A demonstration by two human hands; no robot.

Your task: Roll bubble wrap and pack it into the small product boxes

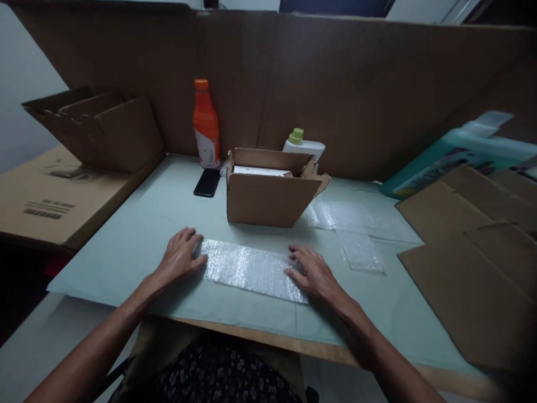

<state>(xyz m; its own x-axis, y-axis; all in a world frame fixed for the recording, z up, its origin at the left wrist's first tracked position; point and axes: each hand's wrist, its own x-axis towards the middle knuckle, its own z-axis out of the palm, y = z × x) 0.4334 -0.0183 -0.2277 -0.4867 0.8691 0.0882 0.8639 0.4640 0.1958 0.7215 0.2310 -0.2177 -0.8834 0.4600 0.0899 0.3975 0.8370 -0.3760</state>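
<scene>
A clear strip of bubble wrap lies flat on the pale green table cover, near the front edge. My left hand rests at the strip's left end, fingers apart, the thumb pointing toward it. At the right end, my right hand lies with spread fingers touching the wrap. Neither hand grips anything. Just behind the strip stands an open cardboard box with a white item inside; the rest of its contents is hidden.
More bubble wrap pieces lie to the right, beside flattened cardboard and a teal jug. At the back are an orange bottle, a black phone and a white bottle. Another open box sits left on a large carton.
</scene>
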